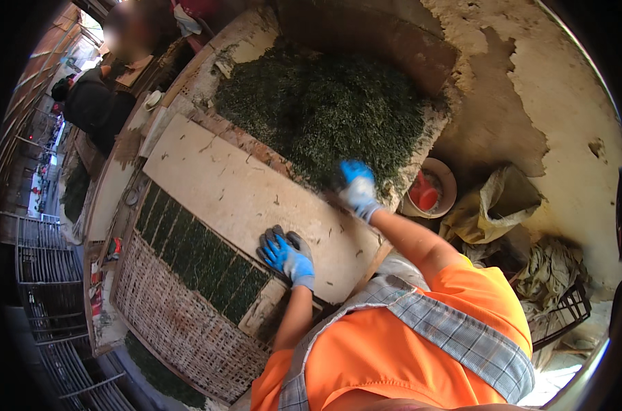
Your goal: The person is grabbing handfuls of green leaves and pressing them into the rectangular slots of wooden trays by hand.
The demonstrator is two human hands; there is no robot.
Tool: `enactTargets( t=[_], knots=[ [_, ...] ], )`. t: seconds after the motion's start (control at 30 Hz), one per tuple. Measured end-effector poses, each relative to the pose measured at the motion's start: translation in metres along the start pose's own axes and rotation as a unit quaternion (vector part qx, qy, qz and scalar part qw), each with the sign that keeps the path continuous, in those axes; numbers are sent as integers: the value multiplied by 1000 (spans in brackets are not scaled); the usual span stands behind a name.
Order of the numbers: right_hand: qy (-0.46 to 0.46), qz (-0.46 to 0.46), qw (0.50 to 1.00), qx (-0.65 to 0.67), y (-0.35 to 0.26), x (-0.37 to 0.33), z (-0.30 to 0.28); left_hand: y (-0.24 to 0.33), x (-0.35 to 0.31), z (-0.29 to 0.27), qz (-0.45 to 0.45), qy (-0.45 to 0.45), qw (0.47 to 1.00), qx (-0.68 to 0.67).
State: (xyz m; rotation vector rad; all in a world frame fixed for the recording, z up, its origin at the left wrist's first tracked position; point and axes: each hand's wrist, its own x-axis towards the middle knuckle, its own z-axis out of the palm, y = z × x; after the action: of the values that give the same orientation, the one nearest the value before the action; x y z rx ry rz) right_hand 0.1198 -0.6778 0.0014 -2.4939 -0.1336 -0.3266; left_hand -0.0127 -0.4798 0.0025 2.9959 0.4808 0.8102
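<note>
My left hand (288, 257), in a blue-and-grey work glove, lies with fingers spread at the near edge of a pale flat board (215, 171). Beside it, rows of dark green shredded material (208, 257) lie in narrow strips on a woven bamboo mat (167, 301). At the near edge of a big dark green heap (331, 103) of the same-looking shreds is my right hand (359, 188), gloved in blue and white. Motion smears its fingers, so whether they hold any shreds is unclear. A short piece of wood (263, 301) lies at the end of the strips.
Right of the heap stands a round tub (451, 188) with a red scoop-like thing (424, 194) inside. Beyond it are a pale sack (492, 205), crumpled cloth (551, 274) and a black crate (564, 315). A person in dark clothing (92, 99) is at the far left, near slatted racks (51, 274).
</note>
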Motion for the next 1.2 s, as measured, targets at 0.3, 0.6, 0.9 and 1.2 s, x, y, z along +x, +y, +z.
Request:
enactTargets(
  t=[0.3,0.6,0.9,1.2],
  knots=[
    [-239,-44,952,-187,57,170,70,11,1,11,-16,-78,997,-21],
    [-181,68,981,8,9,252,-65,15,7,5,-34,-54,997,-38],
    [80,-343,935,48,-160,275,-297,68,151,-44,-65,-95,916,-385],
    [29,-329,944,26,-200,319,-295,156,323,-27,392,-162,837,-346]
  ],
)
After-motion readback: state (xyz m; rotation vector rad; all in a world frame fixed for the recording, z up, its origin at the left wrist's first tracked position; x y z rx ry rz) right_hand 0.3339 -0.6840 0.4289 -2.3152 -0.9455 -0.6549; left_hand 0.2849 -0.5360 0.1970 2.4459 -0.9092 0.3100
